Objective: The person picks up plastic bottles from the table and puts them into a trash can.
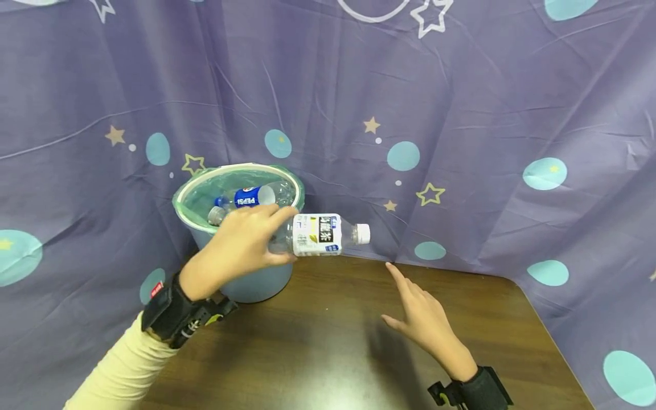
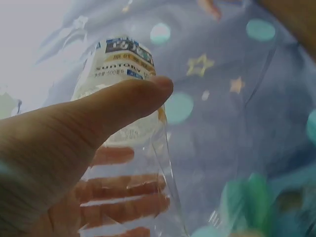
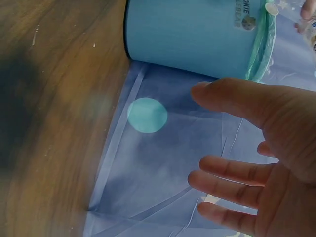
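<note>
My left hand [image 1: 246, 242] grips a clear plastic bottle [image 1: 316, 234] by its base end, in front of the bin's right rim. The bottle lies level in the air, its white cap pointing right and its white label facing the head camera. In the left wrist view, the thumb lies across the bottle [image 2: 118, 74] and fingers show through the clear plastic. Over the table to the right, my right hand [image 1: 422, 313] hangs with fingers spread and touches nothing. The right wrist view shows that hand [image 3: 266, 163] with its palm bare.
A blue bin [image 1: 261, 282] with a green liner stands at the table's back left. Inside it lie a Pepsi bottle [image 1: 247, 197] and other clear bottles. Behind the brown wooden table [image 1: 318, 324] hangs a purple curtain [image 1: 476, 114] with stars and teal spots.
</note>
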`<state>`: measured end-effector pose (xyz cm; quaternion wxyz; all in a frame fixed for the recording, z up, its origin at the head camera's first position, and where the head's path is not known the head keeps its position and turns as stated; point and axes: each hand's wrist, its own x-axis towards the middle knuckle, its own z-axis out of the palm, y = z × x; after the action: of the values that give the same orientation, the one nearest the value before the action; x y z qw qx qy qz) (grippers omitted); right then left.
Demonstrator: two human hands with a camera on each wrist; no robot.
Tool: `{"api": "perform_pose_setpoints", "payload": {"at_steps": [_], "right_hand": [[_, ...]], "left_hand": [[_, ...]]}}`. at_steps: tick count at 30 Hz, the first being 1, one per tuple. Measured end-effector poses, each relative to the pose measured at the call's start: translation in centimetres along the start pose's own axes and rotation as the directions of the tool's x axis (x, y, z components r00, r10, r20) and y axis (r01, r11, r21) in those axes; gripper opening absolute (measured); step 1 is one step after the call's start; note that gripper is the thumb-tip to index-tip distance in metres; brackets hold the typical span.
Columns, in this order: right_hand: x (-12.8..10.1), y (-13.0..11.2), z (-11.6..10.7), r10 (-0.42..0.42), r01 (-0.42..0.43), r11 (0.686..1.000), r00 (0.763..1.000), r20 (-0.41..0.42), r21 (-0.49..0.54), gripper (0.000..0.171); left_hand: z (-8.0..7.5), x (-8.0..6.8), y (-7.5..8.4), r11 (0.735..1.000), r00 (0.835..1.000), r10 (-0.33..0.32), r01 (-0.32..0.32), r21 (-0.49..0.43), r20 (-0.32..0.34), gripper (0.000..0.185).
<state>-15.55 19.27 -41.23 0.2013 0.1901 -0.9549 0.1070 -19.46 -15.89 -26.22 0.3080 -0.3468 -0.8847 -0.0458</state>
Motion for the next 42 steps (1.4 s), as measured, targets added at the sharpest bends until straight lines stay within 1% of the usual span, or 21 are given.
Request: {"api": "perform_pose_setpoints", "payload": {"at_steps": [3, 6, 10, 11, 13, 16, 18, 21, 23, 25, 33, 35, 37, 38, 42], "right_hand": [[-0.4, 0.3, 0.1, 0.013, -0.013, 1.000, 1.000, 0.007, 0.004, 0.114], [-0.8, 0.5, 0.2, 0.027, -0.027, 1.000, 0.999, 0.023, 0.012, 0.113], [-1.4, 0.7, 0.4, 0.046, -0.047, 0.999, 0.998, 0.045, 0.021, 0.113], [-1.5, 0.7, 0.5, 0.049, -0.050, 0.998, 0.998, 0.047, 0.025, 0.112], [-1.8, 0.9, 0.7, 0.053, -0.055, 0.998, 0.997, 0.052, 0.034, 0.112], [-2.2, 1.0, 1.0, 0.055, -0.058, 0.997, 0.997, 0.054, 0.047, 0.111], [-2.4, 1.1, 1.2, 0.061, -0.064, 0.997, 0.996, 0.060, 0.053, 0.110], [-2.7, 1.3, 1.3, 0.078, -0.084, 0.994, 0.993, 0.086, 0.066, 0.108], [-2.8, 1.4, 1.4, 0.090, -0.098, 0.992, 0.991, 0.104, 0.074, 0.106], [-3.0, 1.5, 1.4, 0.097, -0.107, 0.991, 0.988, 0.119, 0.078, 0.104], [-3.8, 1.9, 1.6, 0.116, -0.127, 0.989, 0.984, 0.134, 0.074, 0.098], [-4.0, 1.9, 1.6, 0.117, -0.128, 0.989, 0.983, 0.139, 0.076, 0.098], [-4.1, 1.9, 1.6, 0.113, -0.126, 0.989, 0.983, 0.141, 0.080, 0.098], [-4.1, 1.9, 1.7, 0.111, -0.123, 0.989, 0.984, 0.141, 0.078, 0.098], [-4.2, 1.9, 2.0, 0.098, -0.108, 0.991, 0.986, 0.133, 0.073, 0.098]], "left_hand": [[-1.6, 0.7, -2.1, 0.998, 0.999, -0.045, 0.047, -0.052, 0.030, 0.078], [-2.7, 1.2, -4.4, 0.992, 0.997, -0.066, 0.071, -0.106, 0.049, 0.074], [-3.6, 1.8, -7.0, 0.982, 0.986, -0.111, 0.127, -0.138, 0.122, 0.074], [-3.7, 1.9, -7.5, 0.979, 0.979, -0.129, 0.151, -0.140, 0.156, 0.074], [-3.8, 2.2, -8.6, 0.968, 0.959, -0.169, 0.204, -0.142, 0.227, 0.076], [-3.4, 2.5, -10.3, 0.944, 0.924, -0.210, 0.276, -0.179, 0.319, 0.077], [-3.0, 2.6, -11.3, 0.929, 0.905, -0.219, 0.307, -0.205, 0.365, 0.078], [-2.4, 2.6, -12.7, 0.917, 0.887, -0.209, 0.324, -0.232, 0.411, 0.078], [-2.0, 2.5, -13.4, 0.915, 0.880, -0.198, 0.324, -0.240, 0.431, 0.078], [-1.7, 2.3, -13.9, 0.911, 0.868, -0.193, 0.332, -0.244, 0.458, 0.077], [-0.9, 2.4, -15.3, 0.892, 0.795, -0.204, 0.392, -0.227, 0.571, 0.079], [-0.6, 2.4, -15.6, 0.891, 0.782, -0.198, 0.394, -0.223, 0.591, 0.079], [-0.3, 2.4, -15.9, 0.889, 0.771, -0.185, 0.395, -0.230, 0.610, 0.079], [-0.2, 2.5, -16.0, 0.892, 0.770, -0.170, 0.386, -0.236, 0.615, 0.078], [0.6, 2.5, -16.4, 0.899, 0.755, -0.130, 0.363, -0.244, 0.643, 0.077]]}}
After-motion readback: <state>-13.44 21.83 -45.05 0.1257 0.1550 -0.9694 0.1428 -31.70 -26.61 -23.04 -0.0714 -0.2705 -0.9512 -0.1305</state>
